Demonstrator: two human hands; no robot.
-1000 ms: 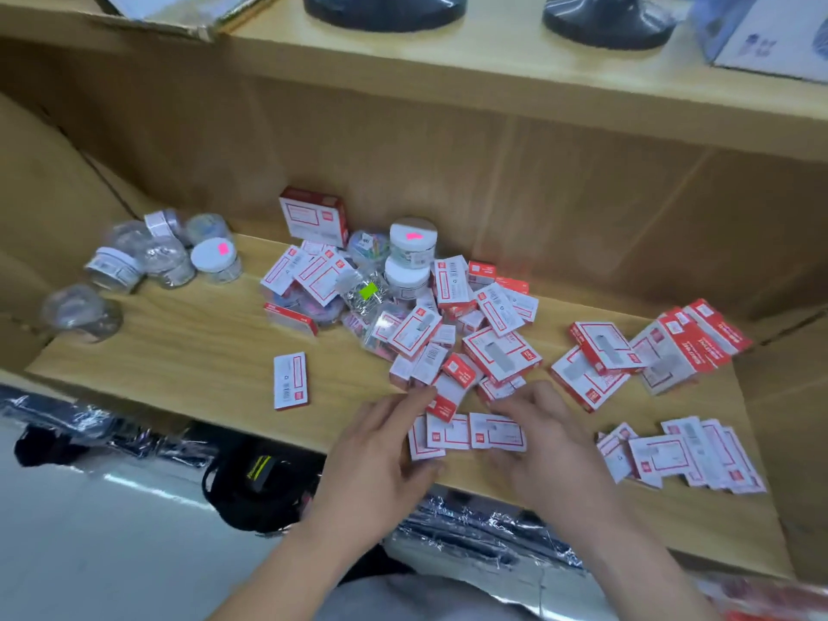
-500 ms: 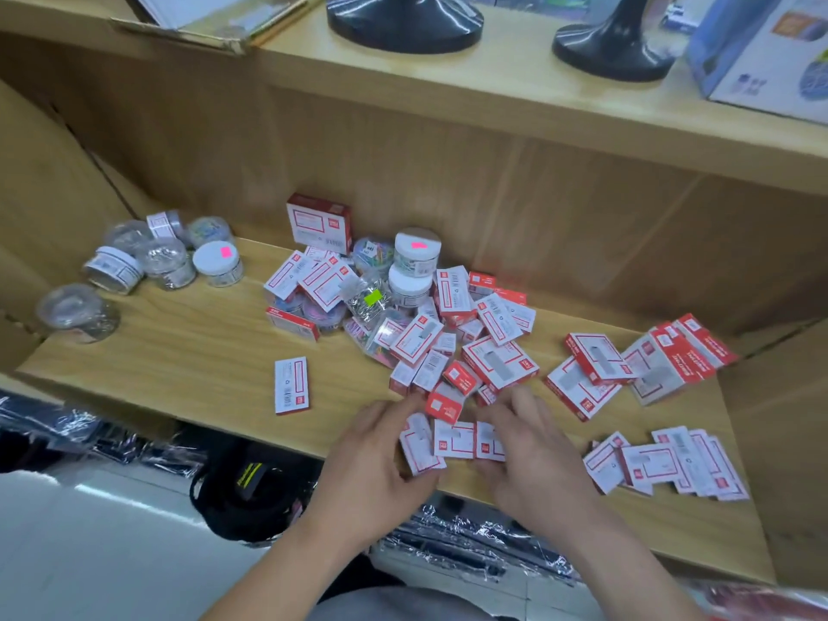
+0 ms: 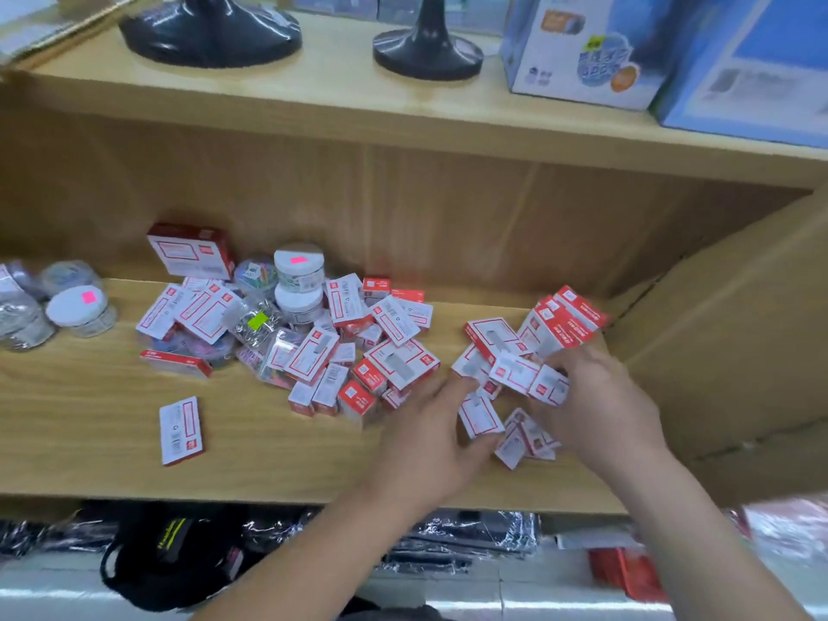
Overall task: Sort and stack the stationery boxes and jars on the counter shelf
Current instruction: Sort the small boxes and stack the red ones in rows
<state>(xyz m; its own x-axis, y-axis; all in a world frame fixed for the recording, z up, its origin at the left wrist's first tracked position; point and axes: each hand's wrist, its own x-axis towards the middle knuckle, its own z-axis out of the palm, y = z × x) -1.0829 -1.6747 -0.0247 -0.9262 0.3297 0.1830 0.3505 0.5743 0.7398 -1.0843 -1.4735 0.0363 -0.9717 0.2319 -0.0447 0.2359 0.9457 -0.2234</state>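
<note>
Small red-and-white stationery boxes (image 3: pixel 394 365) lie in a loose heap mid-shelf, mixed with white-lidded jars (image 3: pixel 299 266) and clear tubs of clips. My left hand (image 3: pixel 425 437) holds a small box (image 3: pixel 479 414) between thumb and forefinger. My right hand (image 3: pixel 600 405) grips a few small boxes (image 3: pixel 533 380) just to its right. Both hands are at the right pile, where larger red boxes (image 3: pixel 564 320) lean together. More small boxes (image 3: pixel 522 439) lie under my hands. One box (image 3: pixel 181 430) lies alone at the front left.
A group of jars (image 3: pixel 76 307) stands at the shelf's left end. A cardboard flap (image 3: pixel 726 351) walls the right side. The upper shelf carries two black stands (image 3: pixel 428 49) and blue cartons (image 3: pixel 582 51). Dark wrapped goods lie on the floor below the shelf edge (image 3: pixel 269 497).
Both hands have moved right from the front middle of the shelf to the right pile, taking the small flat boxes with them. The camera has swung right too.
</note>
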